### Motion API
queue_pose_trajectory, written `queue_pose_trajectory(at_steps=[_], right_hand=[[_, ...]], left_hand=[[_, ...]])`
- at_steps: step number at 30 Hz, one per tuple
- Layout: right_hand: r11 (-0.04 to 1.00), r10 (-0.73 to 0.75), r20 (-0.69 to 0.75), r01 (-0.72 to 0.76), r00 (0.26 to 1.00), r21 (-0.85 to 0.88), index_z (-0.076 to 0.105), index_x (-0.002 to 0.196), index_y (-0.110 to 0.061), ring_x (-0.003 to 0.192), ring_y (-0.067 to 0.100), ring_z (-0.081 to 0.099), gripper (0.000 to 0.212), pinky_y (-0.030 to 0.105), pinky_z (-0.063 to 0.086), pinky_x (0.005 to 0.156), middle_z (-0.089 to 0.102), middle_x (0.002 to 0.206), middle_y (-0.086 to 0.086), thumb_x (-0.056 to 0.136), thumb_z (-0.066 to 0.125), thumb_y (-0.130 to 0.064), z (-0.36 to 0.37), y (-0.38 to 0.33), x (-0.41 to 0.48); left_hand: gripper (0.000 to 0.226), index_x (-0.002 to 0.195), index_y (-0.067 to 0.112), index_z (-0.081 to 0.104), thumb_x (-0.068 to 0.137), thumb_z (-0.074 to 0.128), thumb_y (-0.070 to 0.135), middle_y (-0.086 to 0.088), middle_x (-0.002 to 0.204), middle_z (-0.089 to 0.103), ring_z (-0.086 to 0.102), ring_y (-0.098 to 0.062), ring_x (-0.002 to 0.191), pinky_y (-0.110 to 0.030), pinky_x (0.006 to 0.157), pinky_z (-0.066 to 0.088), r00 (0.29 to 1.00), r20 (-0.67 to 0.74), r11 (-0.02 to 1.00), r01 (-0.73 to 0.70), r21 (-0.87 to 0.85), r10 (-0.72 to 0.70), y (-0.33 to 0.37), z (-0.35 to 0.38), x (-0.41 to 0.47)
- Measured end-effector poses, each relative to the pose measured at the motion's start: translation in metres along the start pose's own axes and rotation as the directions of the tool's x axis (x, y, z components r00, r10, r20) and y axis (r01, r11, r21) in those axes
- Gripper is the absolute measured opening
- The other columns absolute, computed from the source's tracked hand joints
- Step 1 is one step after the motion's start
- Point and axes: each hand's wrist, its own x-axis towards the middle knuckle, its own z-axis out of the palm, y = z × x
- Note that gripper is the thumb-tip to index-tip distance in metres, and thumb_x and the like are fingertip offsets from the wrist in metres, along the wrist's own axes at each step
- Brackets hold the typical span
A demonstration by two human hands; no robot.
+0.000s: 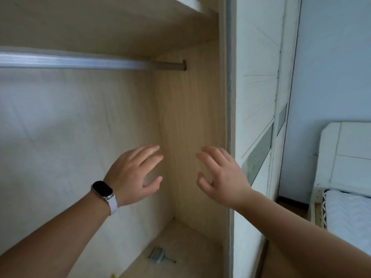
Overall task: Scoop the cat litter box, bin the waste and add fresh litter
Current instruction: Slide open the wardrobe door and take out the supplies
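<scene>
The left hand (132,173), a watch (102,190) on its wrist, and the right hand (220,173) hover before the wardrobe's wooden side panel (186,107), each grip apart and holding nothing, while a blurred grey object (157,256) lies near the panel's foot.

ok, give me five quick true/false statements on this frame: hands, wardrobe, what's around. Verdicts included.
1. The left hand and right hand are both empty, with fingers spread. True.
2. The watch is on the right wrist. False: it is on the left wrist.
3. Clothes hang from the rail. False: the part of the rail in view is bare.
4. A small grey object lies on the wardrobe floor. True.
5. A bed shows at the right edge of the view. True.
</scene>
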Motion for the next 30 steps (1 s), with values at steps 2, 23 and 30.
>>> queue_pose_trajectory(at_steps=[2, 23, 30], right_hand=[[0.999, 0.038, 0.191, -0.033, 0.981, -0.029, 0.057, 0.127, -0.015, 0.113, 0.027, 0.055, 0.046, 0.042, 0.049, 0.091, 0.055, 0.129, 0.005, 0.087, 0.053, -0.038, 0.017, -0.017, -0.009], [0.999, -0.044, 0.9, 0.014, 0.433, 0.042, 0.041, 0.138, -0.024, 0.125, 0.023, 0.043, 0.054, 0.036, 0.037, 0.102, 0.044, 0.138, 0.002, 0.092, 0.041, -0.052, 0.243, -0.081, -0.135], [0.995, -0.095, 0.938, 0.009, 0.334, 0.097, 0.047, 0.132, -0.021, 0.117, 0.023, 0.047, 0.048, 0.035, 0.043, 0.094, 0.047, 0.131, 0.004, 0.092, 0.044, -0.046, 0.342, -0.07, -0.185]], left_hand=[[0.046, 0.116, 0.011, 0.066, 0.083, 0.055, 0.042, -0.008, 0.13, 0.06, 0.055, -0.026, 0.119, -0.038, 0.089, 0.05, 0.993, 0.089, 0.997, 0.075, -0.018, -0.073, -0.003, 0.0, -0.041], [0.072, 0.136, 0.02, 0.053, 0.078, 0.037, 0.058, -0.008, 0.143, 0.05, 0.047, -0.028, 0.132, -0.038, 0.107, 0.039, 0.304, 0.742, 0.625, 0.756, 0.193, -0.597, 0.033, 0.103, -0.359], [0.074, 0.125, 0.017, 0.064, 0.072, 0.035, 0.06, -0.014, 0.132, 0.06, 0.058, -0.034, 0.119, -0.045, 0.096, 0.048, 0.145, 0.81, 0.567, 0.782, 0.258, -0.568, 0.051, 0.194, -0.401]])
